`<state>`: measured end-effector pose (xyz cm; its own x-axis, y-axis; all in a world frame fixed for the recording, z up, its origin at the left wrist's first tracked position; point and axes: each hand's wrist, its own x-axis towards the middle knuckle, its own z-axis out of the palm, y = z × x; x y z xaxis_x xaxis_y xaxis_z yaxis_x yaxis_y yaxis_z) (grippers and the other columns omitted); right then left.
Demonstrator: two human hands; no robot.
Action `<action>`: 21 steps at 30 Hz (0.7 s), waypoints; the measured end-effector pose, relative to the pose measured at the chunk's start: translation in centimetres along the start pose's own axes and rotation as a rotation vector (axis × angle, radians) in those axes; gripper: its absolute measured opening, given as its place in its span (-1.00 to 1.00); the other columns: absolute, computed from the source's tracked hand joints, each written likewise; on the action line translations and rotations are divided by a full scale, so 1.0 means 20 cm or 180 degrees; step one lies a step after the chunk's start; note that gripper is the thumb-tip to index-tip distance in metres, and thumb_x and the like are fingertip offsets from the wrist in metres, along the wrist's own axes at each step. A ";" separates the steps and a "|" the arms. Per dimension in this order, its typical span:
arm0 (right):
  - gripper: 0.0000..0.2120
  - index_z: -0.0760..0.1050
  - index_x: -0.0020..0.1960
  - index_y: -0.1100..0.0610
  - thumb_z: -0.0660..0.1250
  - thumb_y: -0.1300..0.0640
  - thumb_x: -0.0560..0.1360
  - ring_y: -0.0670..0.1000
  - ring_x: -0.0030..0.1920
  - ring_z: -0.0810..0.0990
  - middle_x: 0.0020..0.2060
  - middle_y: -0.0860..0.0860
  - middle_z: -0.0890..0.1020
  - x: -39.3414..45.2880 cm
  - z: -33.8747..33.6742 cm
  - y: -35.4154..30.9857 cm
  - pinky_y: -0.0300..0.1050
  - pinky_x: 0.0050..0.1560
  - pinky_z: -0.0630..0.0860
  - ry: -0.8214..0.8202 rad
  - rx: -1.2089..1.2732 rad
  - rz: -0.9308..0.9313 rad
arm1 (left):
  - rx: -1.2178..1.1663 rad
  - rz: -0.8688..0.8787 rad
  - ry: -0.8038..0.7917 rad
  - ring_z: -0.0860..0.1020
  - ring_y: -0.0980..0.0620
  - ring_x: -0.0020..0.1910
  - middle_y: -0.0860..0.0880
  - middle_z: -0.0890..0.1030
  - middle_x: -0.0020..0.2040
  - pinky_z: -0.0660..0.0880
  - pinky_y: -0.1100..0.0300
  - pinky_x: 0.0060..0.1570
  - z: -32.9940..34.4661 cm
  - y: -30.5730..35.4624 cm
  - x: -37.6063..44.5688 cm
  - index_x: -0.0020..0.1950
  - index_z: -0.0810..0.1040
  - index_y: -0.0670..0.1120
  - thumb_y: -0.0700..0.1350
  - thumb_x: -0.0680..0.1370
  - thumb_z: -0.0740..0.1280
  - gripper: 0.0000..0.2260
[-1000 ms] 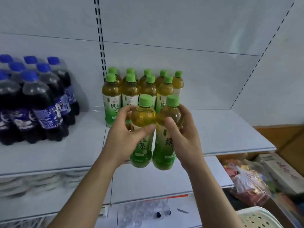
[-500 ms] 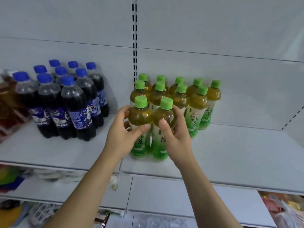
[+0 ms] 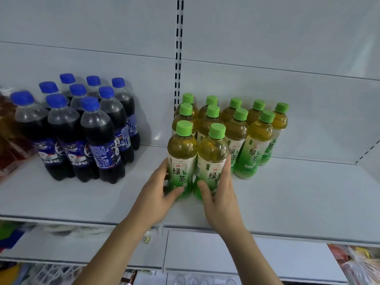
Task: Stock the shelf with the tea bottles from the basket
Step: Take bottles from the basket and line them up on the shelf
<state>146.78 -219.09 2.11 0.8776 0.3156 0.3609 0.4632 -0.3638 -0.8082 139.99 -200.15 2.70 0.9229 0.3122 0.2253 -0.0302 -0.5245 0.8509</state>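
Note:
Two green-capped tea bottles stand upright side by side on the white shelf (image 3: 82, 202), at the front of a block of several like bottles (image 3: 255, 145). My left hand (image 3: 158, 194) holds the lower part of the left bottle (image 3: 182, 155), thumb across its front. Low on the right bottle (image 3: 212, 159), my right hand (image 3: 220, 196) keeps the same kind of hold. Both bottles touch the shelf and the row behind them. The basket is out of view.
A cluster of blue-capped cola bottles (image 3: 86, 138) stands on the shelf to the left, with reddish packs (image 3: 8, 140) at the far left edge. Bare shelf lies to the right of the tea. Lower shelves hold mixed goods.
Both hands carried the two bottles forward and down from mid-air onto the shelf, then slid from the bottles' shoulders to their lower halves.

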 end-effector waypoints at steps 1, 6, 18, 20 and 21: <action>-0.02 -0.26 0.79 -0.16 0.41 -0.09 0.69 0.11 0.58 0.41 0.64 0.04 0.34 -0.04 0.02 0.03 0.24 0.47 0.53 0.0068 -0.0222 0.0036 | 0.0060 -0.0006 0.0036 0.59 0.19 0.34 0.15 0.57 0.41 0.63 0.00 0.30 0.01 -0.03 0.00 0.58 0.29 0.32 -0.01 0.57 0.55 -0.32; 0.10 -0.27 0.79 -0.12 0.52 0.02 0.61 0.20 0.44 0.47 0.51 0.09 0.45 -0.05 0.07 0.08 0.20 0.36 0.57 0.0140 -0.0707 0.0121 | 0.0351 0.0028 0.0146 0.61 0.13 0.28 0.11 0.57 0.38 0.62 0.02 0.28 0.04 -0.05 0.04 0.58 0.30 0.22 0.01 0.58 0.53 -0.35; 0.08 -0.26 0.80 -0.03 0.49 -0.05 0.64 0.21 0.51 0.43 0.59 0.10 0.42 0.05 0.11 0.07 0.19 0.41 0.52 0.0102 -0.0889 0.0294 | 0.0572 -0.0001 0.0060 0.59 0.02 0.36 0.09 0.53 0.47 0.61 -0.06 0.28 0.02 -0.04 0.13 0.62 0.24 0.19 0.02 0.61 0.49 -0.35; 0.07 -0.26 0.80 -0.01 0.49 -0.06 0.64 0.21 0.51 0.43 0.58 0.11 0.42 0.05 0.11 0.08 0.19 0.41 0.51 0.0097 -0.0925 0.0311 | 0.0583 -0.0003 0.0024 0.57 0.03 0.37 0.08 0.53 0.48 0.60 -0.05 0.30 0.02 -0.04 0.13 0.62 0.23 0.18 0.02 0.62 0.48 -0.35; 0.07 -0.26 0.80 -0.01 0.48 -0.06 0.64 0.22 0.52 0.43 0.59 0.11 0.42 0.05 0.11 0.08 0.20 0.42 0.52 0.0094 -0.0926 0.0310 | 0.0592 -0.0009 0.0020 0.57 0.03 0.37 0.07 0.53 0.48 0.59 -0.04 0.30 0.02 -0.03 0.14 0.62 0.23 0.18 0.02 0.62 0.48 -0.35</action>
<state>148.15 -217.37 0.14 0.9208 0.2428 0.3052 0.3890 -0.6281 -0.6739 142.64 -199.24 2.60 0.9204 0.3186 0.2266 0.0443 -0.6608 0.7493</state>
